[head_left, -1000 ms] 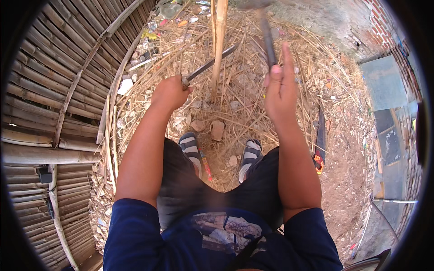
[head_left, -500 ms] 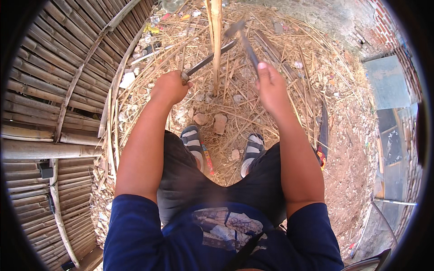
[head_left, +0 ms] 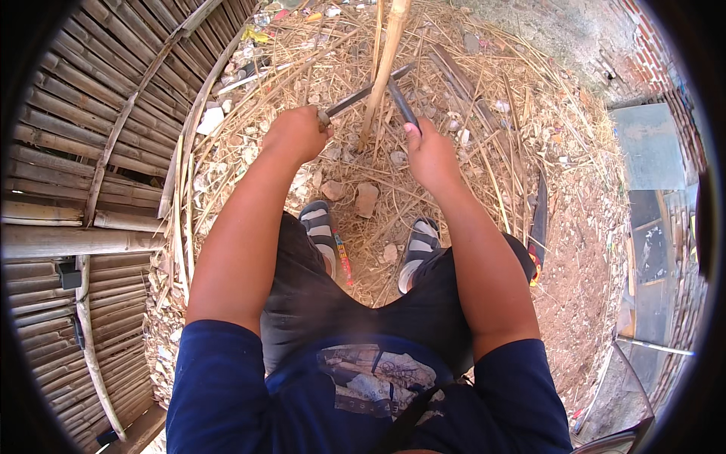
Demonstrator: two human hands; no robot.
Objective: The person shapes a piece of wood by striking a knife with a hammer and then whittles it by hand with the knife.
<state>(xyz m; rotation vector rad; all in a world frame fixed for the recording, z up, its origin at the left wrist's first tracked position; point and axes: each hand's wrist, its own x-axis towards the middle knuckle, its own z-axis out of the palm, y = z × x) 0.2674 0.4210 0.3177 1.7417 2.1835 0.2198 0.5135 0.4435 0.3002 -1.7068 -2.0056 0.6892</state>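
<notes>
My left hand [head_left: 296, 134] is closed round the handle of a machete [head_left: 352, 99]. Its dark blade points up and to the right, crossing an upright bamboo pole [head_left: 391, 41] and sticking out past it. The pole looks split above the blade, with a narrower strip on its left side, and its foot is among the straw. In my closed right hand [head_left: 433, 155] is a hammer [head_left: 404, 106], its dark handle slanting up to the left toward the pole and blade. The hammer's head is hard to make out there, and I cannot tell whether it touches the blade.
Bamboo splinters and stones cover the ground, with a brick piece [head_left: 367, 200] ahead of my sandalled feet. A long dark blade with an orange-red handle [head_left: 536, 265] lies at right. A bamboo wall [head_left: 113, 113] stands at left; a grey panel [head_left: 649, 147] leans at right.
The hammer has come down and left toward the pole and blade with my right hand. My left hand and the machete have shifted slightly right. The pole's top now leans right.
</notes>
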